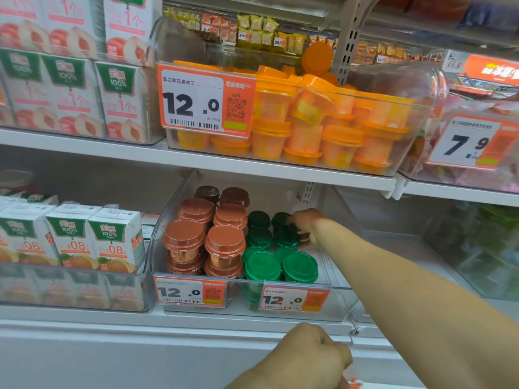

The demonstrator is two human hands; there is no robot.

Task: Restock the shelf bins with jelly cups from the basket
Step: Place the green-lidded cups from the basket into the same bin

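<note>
Right hand reaches deep into the lower clear bin, arm stretched out, fingers curled over a cup behind the green jelly cups; whether it grips I cannot tell. Left hand hangs clenched below the shelf edge

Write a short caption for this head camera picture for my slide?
Right hand reaches among green-lidded jelly cups in the lower shelf bin; left hand waits below.
</note>
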